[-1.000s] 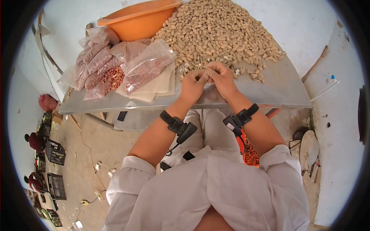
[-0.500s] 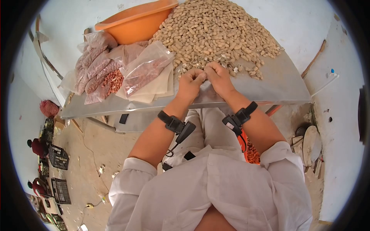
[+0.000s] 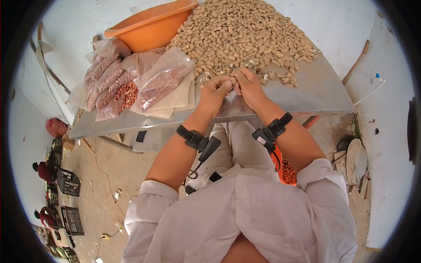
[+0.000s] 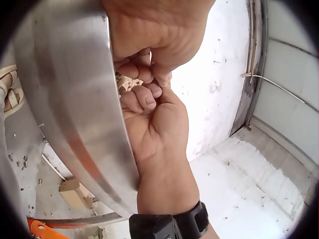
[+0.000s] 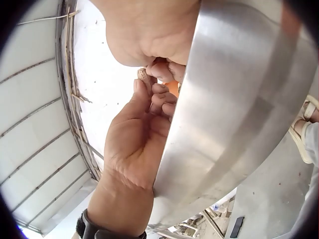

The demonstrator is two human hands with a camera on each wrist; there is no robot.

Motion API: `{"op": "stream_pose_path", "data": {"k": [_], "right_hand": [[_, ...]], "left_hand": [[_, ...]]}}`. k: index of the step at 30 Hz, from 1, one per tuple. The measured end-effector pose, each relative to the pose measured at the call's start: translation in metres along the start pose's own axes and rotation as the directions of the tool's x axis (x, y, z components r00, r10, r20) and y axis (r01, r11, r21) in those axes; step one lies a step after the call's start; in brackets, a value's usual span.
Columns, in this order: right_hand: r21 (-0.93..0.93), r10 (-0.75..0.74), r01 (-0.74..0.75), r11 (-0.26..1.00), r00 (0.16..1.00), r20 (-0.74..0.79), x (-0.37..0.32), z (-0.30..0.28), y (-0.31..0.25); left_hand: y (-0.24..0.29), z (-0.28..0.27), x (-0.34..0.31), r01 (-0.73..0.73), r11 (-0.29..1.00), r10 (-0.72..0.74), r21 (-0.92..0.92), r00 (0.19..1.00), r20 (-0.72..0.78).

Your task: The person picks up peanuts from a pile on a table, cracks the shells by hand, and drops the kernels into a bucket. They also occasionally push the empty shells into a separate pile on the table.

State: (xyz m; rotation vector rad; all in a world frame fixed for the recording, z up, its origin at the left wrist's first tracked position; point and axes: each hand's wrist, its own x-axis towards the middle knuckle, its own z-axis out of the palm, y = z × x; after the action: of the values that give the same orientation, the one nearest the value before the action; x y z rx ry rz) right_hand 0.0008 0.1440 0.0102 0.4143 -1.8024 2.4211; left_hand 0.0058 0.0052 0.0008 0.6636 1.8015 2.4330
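Observation:
My left hand (image 3: 213,94) and right hand (image 3: 249,89) meet fingertip to fingertip above the front part of the metal table (image 3: 315,90). Between the left thumb and fingers a peanut in its shell (image 5: 143,75) is pinched, as the right wrist view shows. The right fingers and thumb are curled in against the same peanut from the other side. Broken peanut shells (image 3: 263,77) lie just beyond the fingertips. Behind them rises a big heap of unshelled peanuts (image 3: 243,33). My palms partly hide what lies between the hands.
Left of my hands lie plastic bags of shelled peanuts (image 3: 164,81) and loose red kernels (image 3: 127,94). An orange basin (image 3: 151,27) leans behind them. Below the table, by my right leg, is an orange container (image 3: 279,164) with reddish contents. Black crates (image 3: 69,182) stand on the floor, left.
Half a second ago the fingertips were slightly apart; now they meet again around the peanut. The head view has shifted a little, so the table's contents sit slightly further left.

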Motion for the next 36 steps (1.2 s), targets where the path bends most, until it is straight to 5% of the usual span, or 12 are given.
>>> {"op": "stream_pose_path", "data": {"k": [9, 13, 15, 19, 22, 25, 28, 31, 36], "right_hand": [[-0.030, -0.012, 0.011, 1.000, 0.999, -0.036, 0.001, 0.000, 0.000], [0.264, 0.201, -0.177, 0.948, 0.977, -0.066, 0.007, -0.002, -0.005], [0.340, 0.303, -0.255, 0.905, 0.948, -0.094, 0.008, 0.000, -0.005], [0.458, 0.324, -0.273, 0.846, 0.945, -0.035, 0.009, 0.000, -0.001], [0.511, 0.348, -0.281, 0.812, 0.937, -0.039, 0.011, 0.000, 0.002], [0.544, 0.356, -0.278, 0.792, 0.933, -0.042, 0.014, -0.001, 0.008], [0.594, 0.345, -0.272, 0.757, 0.939, -0.010, 0.015, -0.006, 0.012], [0.587, 0.331, -0.291, 0.755, 0.943, 0.040, 0.015, -0.007, 0.009], [0.438, 0.221, -0.223, 0.871, 0.974, 0.055, 0.008, 0.005, 0.002]], "left_hand": [[0.010, 0.005, 0.000, 0.019, 0.998, -0.020, 0.057, 1.000, 0.016], [0.010, 0.011, -0.001, 0.005, 0.983, 0.010, 0.184, 0.997, -0.082], [0.003, 0.009, 0.001, -0.109, 0.948, 0.135, 0.300, 0.988, -0.068], [-0.001, 0.005, 0.008, -0.371, 0.647, 0.452, 0.666, 0.890, 0.057], [-0.002, 0.006, 0.009, -0.393, 0.604, 0.506, 0.693, 0.861, 0.047], [-0.001, 0.005, 0.012, -0.513, 0.351, 0.648, 0.783, 0.737, 0.192], [0.001, 0.005, 0.010, -0.358, 0.533, 0.499, 0.767, 0.865, 0.056], [-0.002, 0.008, 0.011, -0.164, 0.908, 0.259, 0.385, 0.942, -0.211], [0.001, -0.001, 0.011, -0.246, 0.683, 0.472, 0.688, 0.867, -0.159]]}}
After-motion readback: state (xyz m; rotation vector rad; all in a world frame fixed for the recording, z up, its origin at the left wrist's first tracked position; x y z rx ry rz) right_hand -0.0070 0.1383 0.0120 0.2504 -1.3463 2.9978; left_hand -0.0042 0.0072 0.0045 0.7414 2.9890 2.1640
